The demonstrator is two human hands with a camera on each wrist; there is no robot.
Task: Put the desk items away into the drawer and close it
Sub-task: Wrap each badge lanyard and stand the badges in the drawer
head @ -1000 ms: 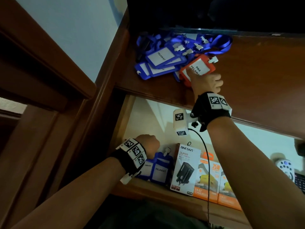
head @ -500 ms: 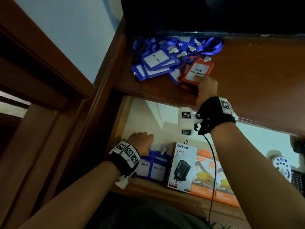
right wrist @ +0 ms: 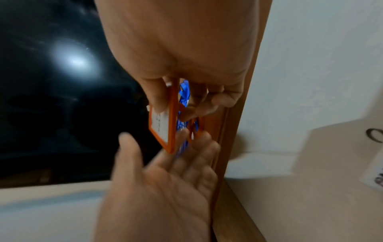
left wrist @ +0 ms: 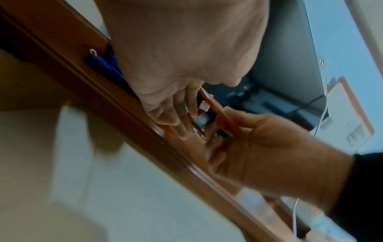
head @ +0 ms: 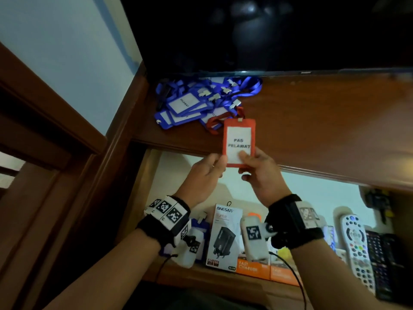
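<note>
The orange badge holder [head: 239, 142] stands upright above the front edge of the tabletop [head: 324, 130], pinched at its lower end by my right hand [head: 261, 175], thumb on the white card that reads "PAS PELAWAT". My left hand [head: 201, 175] is beside it with fingers stretched out and relaxed, the fingertips at the holder's lower left corner; from the right wrist view I see that palm open beneath the holder, and I cannot tell whether it touches. An orange strap [head: 214, 121] trails from the holder's top back to the pile of blue badge holders [head: 192, 106], flat soft sleeves with white clips and glossy blue ribbon, heaped at the tabletop's back left corner. The tabletop is dark polished wood with a rounded moulded edge, under a black screen [head: 268, 34]. Below, the open drawer [head: 178, 166] has a pale smooth floor; along its near side lie a white charger box [head: 223, 238], orange boxes [head: 252, 267] and two remote controls [head: 357, 247]. A pale wall [head: 55, 52] and brown wooden framing lie to the left.
</note>
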